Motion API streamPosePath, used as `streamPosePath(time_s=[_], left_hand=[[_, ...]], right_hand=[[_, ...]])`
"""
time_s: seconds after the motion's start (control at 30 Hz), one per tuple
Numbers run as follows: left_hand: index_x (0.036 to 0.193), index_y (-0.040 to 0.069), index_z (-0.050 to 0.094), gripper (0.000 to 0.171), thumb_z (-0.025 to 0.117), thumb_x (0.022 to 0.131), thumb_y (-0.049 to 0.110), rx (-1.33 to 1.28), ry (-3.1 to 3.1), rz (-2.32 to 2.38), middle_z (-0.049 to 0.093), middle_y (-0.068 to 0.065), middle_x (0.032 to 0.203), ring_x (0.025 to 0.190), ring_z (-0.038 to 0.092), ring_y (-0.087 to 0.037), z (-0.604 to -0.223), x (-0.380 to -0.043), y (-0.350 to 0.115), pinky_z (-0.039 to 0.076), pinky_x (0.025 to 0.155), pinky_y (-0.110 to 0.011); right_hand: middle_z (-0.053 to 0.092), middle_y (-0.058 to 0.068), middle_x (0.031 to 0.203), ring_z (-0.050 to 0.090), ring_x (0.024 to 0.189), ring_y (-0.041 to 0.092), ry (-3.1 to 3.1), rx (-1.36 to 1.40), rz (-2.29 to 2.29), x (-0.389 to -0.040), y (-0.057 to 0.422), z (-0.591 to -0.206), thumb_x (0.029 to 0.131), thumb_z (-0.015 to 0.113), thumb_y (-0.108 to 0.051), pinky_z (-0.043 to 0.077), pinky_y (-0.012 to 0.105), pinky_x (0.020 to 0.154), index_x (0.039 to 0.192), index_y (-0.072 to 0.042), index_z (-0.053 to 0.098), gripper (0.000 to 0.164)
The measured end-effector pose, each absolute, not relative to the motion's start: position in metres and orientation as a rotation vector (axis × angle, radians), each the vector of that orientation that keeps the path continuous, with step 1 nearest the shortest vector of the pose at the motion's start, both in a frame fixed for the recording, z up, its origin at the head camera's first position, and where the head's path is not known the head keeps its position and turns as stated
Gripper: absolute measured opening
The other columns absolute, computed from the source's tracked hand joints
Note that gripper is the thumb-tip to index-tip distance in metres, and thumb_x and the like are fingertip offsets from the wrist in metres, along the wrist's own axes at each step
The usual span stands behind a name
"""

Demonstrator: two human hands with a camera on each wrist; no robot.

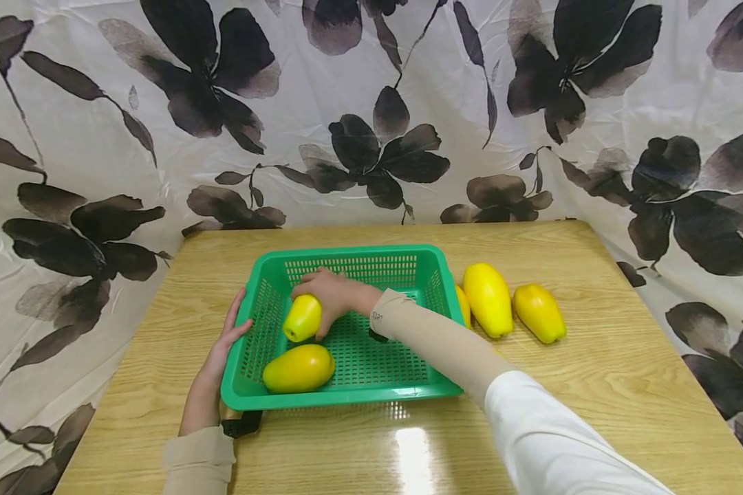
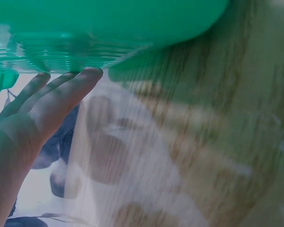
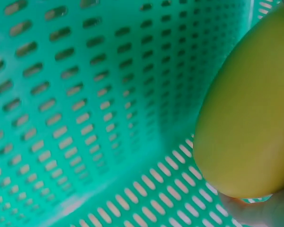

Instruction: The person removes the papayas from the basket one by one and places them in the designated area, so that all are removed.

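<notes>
A green plastic basket [image 1: 340, 397] stands on the wooden table. In the head view my right hand [image 1: 332, 297] reaches inside and grips a yellow papaya [image 1: 303, 317] near the left wall. That same papaya [image 3: 251, 113] fills the right side of the right wrist view, beside the perforated wall. Another papaya [image 1: 298, 369] lies in the basket's front left corner. Against the basket's left side rests my left hand [image 1: 223, 340], its thumb on the rim. The left wrist view shows the left hand's straight fingers [image 2: 66, 101] touching the outer wall.
Right of the basket lie a large papaya [image 1: 486, 299], a smaller one [image 1: 539, 313] and one partly hidden by the rim [image 1: 463, 306]. A floral cloth [image 1: 371, 82] hangs behind the table [image 1: 625, 385] and at its sides.
</notes>
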State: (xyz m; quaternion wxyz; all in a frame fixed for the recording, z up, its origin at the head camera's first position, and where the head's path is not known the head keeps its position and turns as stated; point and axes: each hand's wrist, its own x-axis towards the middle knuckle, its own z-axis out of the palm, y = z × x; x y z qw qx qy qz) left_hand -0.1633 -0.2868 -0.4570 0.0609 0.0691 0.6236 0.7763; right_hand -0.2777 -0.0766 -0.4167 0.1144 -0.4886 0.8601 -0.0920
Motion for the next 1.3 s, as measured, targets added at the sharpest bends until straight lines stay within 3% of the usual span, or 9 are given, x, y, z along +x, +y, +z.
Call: streamPosePath(time_s=[0.4,0.53,0.67,0.77,1.1,1.3], left_hand=[[0.148,0.03,-0.002,0.063,0.032,0.098,0.01,0.204,1.902,2.352,-0.013,-0.023,0.148,0.114,0.037,-0.001,-0.459,-0.164,-0.287,0.037,0.09,-0.017],[0.147,0.031,-0.003,0.064,0.032,0.098,0.01,0.186,1.918,2.327,-0.013,-0.022,0.148,0.124,0.029,-0.011,-0.458,-0.163,-0.287,0.037,0.09,-0.017],[0.147,0.032,-0.005,0.063,0.029,0.099,0.01,0.186,1.919,2.305,-0.014,-0.022,0.148,0.134,0.011,-0.031,-0.457,-0.163,-0.286,0.037,0.09,-0.018],[0.147,0.032,-0.005,0.062,0.028,0.099,0.01,0.193,1.924,2.302,-0.014,-0.021,0.149,0.134,0.003,-0.039,-0.457,-0.163,-0.286,0.037,0.091,-0.02],[0.147,0.03,-0.005,0.061,0.027,0.099,0.01,0.234,1.888,2.338,-0.016,-0.021,0.148,0.135,0.006,-0.033,-0.457,-0.162,-0.287,0.037,0.092,-0.019],[0.147,0.031,-0.004,0.061,0.026,0.099,0.009,0.241,1.884,2.338,-0.016,-0.018,0.149,0.135,-0.002,-0.036,-0.457,-0.163,-0.287,0.035,0.094,-0.019]], right_hand=[[0.045,0.003,0.129,0.036,0.113,0.023,2.511,-1.439,-0.346,-0.276,-0.059,-0.388,0.054,0.085,-0.045,0.04,0.047,0.08,0.125,-0.024,0.054,0.08],[0.046,0.0,0.127,0.036,0.111,0.022,2.534,-1.431,-0.36,-0.276,-0.054,-0.381,0.052,0.085,-0.047,0.041,0.045,0.077,0.123,-0.026,0.055,0.08],[0.048,-0.002,0.124,0.037,0.111,0.022,2.552,-1.419,-0.394,-0.274,-0.047,-0.371,0.051,0.084,-0.048,0.041,0.046,0.077,0.122,-0.027,0.055,0.08],[0.048,-0.001,0.124,0.038,0.112,0.021,2.551,-1.431,-0.417,-0.272,-0.04,-0.362,0.051,0.085,-0.046,0.042,0.043,0.077,0.122,-0.026,0.055,0.079],[0.048,0.003,0.123,0.038,0.112,0.023,2.545,-1.494,-0.457,-0.268,-0.012,-0.341,0.052,0.086,-0.042,0.041,0.037,0.082,0.122,-0.02,0.055,0.08],[0.051,0.005,0.121,0.038,0.114,0.025,2.565,-1.527,-0.538,-0.264,0.014,-0.333,0.05,0.087,-0.04,0.037,0.04,0.088,0.119,-0.016,0.057,0.079]])
